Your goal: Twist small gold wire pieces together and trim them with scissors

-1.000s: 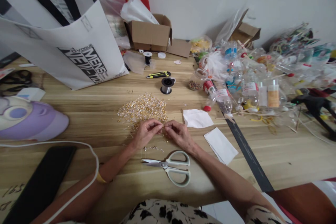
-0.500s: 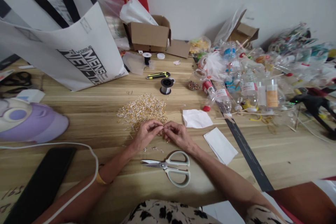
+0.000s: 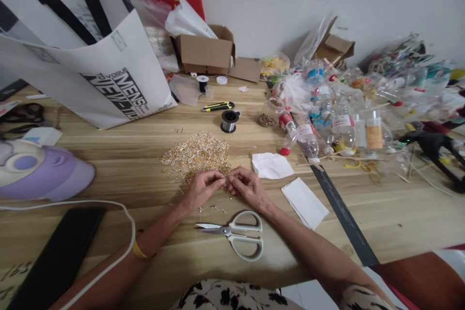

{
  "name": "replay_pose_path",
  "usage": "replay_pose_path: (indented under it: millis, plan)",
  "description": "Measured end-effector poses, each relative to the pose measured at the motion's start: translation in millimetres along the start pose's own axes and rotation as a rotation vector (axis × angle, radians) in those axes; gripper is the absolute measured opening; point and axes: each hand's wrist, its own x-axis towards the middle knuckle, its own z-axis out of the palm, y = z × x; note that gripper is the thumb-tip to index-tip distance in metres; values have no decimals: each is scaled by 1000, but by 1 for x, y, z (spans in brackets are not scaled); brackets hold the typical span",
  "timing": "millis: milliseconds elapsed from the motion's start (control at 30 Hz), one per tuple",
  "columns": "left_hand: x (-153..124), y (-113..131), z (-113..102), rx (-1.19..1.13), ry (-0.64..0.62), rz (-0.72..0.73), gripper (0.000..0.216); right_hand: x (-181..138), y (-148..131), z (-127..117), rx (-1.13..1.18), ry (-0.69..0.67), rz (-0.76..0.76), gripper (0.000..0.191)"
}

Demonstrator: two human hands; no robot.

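Observation:
My left hand [image 3: 204, 188] and my right hand [image 3: 247, 187] meet fingertip to fingertip at the near edge of a heap of gold and clear beads [image 3: 198, 154]. Both are closed in a pinch. Whatever lies between the fingers is too small to name, though a tiny gold bead hangs just under the right fingers. A short beaded strand [image 3: 212, 209] rests on the table below my left hand. Closer to my body lie scissors [image 3: 227, 230] with pale handles, their blades pointing left and slightly parted.
Beyond the beads stand a wire spool [image 3: 229, 121] and a yellow-black utility knife [image 3: 218, 106]. White papers [image 3: 305, 202] lie right of my hands. Plastic bottles [image 3: 343, 126] crowd the right side. At left are a large white bag [image 3: 119, 68], a purple object [image 3: 47, 167] and a white cable [image 3: 119, 201].
My fingertips have drawn very slightly apart, both hands still pinching at the same spot. The whole view has shifted a little; the things on the table stay where they were.

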Motion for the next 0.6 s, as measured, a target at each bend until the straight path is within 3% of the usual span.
replay_pose_path:
  millis: [300, 600]
  plan:
    - [1, 2, 0, -58, -8, -70, 24, -1, -1, 0, -47, 15, -10, 30]
    - [-1, 0, 1, 39, 54, -3, 17, -2, 11, -3, -210, -25, -39, 28]
